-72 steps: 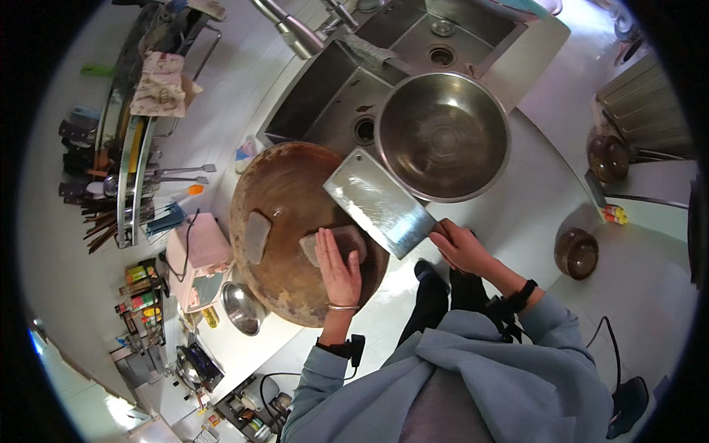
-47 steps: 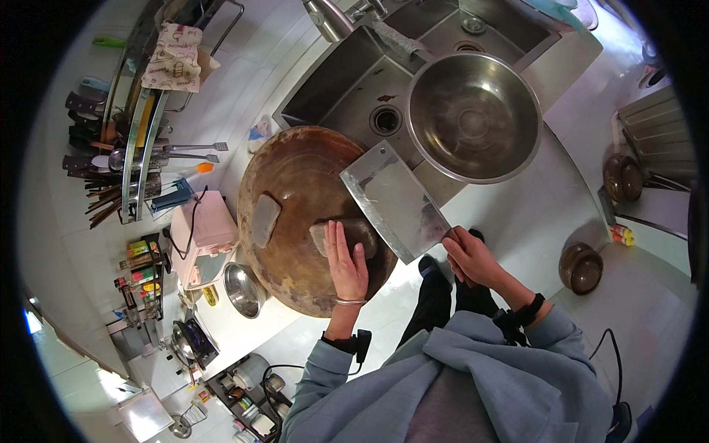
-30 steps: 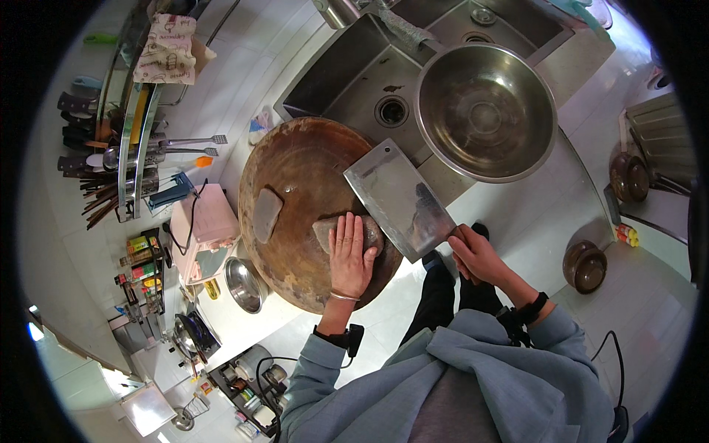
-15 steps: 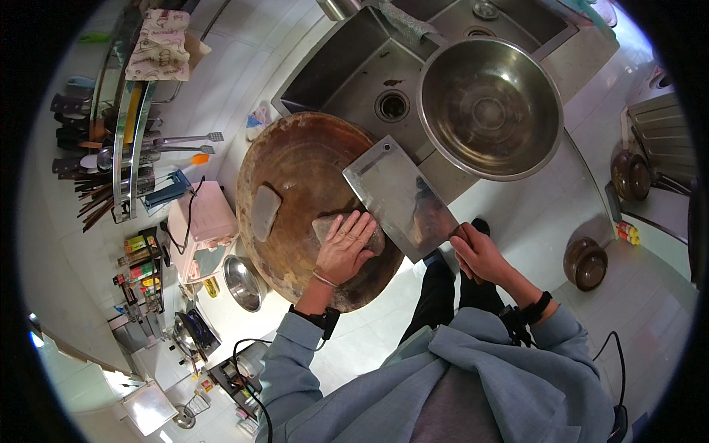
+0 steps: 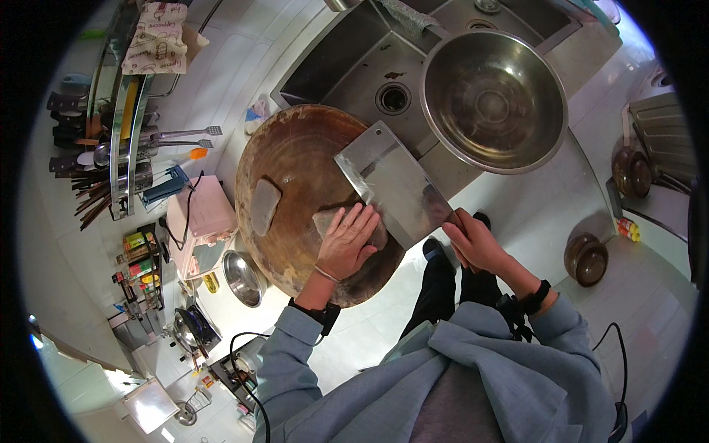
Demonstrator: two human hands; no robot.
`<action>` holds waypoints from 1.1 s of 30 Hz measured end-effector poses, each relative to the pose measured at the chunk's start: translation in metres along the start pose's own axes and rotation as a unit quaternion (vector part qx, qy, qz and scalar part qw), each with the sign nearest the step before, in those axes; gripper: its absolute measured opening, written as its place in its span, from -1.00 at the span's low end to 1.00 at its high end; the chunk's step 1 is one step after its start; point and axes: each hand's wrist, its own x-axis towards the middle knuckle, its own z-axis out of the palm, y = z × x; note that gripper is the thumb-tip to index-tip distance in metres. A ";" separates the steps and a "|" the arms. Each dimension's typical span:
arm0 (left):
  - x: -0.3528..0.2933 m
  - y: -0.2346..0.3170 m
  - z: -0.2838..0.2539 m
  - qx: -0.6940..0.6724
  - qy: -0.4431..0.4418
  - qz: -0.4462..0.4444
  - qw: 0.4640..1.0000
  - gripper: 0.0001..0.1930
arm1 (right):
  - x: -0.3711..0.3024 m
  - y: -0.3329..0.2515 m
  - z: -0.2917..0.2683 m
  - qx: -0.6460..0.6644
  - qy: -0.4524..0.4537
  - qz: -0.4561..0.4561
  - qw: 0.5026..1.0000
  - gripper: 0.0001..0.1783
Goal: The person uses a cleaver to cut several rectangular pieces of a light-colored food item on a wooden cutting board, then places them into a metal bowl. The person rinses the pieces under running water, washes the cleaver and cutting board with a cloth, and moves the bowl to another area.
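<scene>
My left hand (image 5: 348, 240) lies flat with fingers stretched out on a greyish-brown slab (image 5: 378, 236); most of the slab is hidden under it, and its material is unclear. Both are on a round, worn wooden chopping block (image 5: 306, 159). A second, similar grey slab (image 5: 264, 207) rests farther left on the block. Wrapped around a handle, my right hand (image 5: 476, 242) holds a wide cleaver (image 5: 402, 192). The blade's broad face shows, tilted, over the block's right side. Its long left edge is close to my left fingertips; whether it touches the slab I cannot tell.
Beyond the block is a steel sink (image 5: 354, 74). A large steel bowl (image 5: 493, 103) sits over its right part. A small steel bowl (image 5: 244, 279) and a pink appliance (image 5: 198, 221) stand left of the block. Utensils hang on a wall rack (image 5: 122, 148).
The cleaver has shifted slightly left and up in the picture, with my right hand following. My left hand stays on the slab. The whole view has moved a little.
</scene>
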 end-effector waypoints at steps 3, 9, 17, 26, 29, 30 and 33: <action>0.000 0.000 0.000 0.003 0.001 0.000 1.000 -0.41 | 0.005 -0.006 0.004 0.001 0.008 0.007 1.000 -0.67; 0.001 0.001 0.000 0.007 -0.009 -0.007 1.000 -0.41 | -0.003 -0.002 0.006 -0.001 0.001 0.029 1.000 -0.68; 0.001 0.001 -0.001 0.003 -0.007 -0.005 1.000 -0.41 | -0.030 0.010 0.012 0.047 -0.006 0.049 0.998 -0.69; 0.000 0.001 0.001 0.019 -0.012 -0.004 1.000 -0.39 | -0.010 0.007 0.025 0.021 0.011 0.014 1.000 -0.70; -0.007 -0.007 -0.004 -0.060 -0.024 -0.014 0.998 -0.40 | -0.010 0.002 0.022 0.011 0.016 0.039 0.999 -0.69; -0.011 -0.010 -0.006 -0.061 0.005 -0.008 0.998 -0.40 | -0.010 0.001 0.021 -0.003 0.015 0.033 0.999 -0.69; -0.023 -0.023 -0.016 -0.026 0.024 0.027 0.999 -0.40 | -0.010 -0.002 0.018 -0.013 0.013 0.034 0.999 -0.68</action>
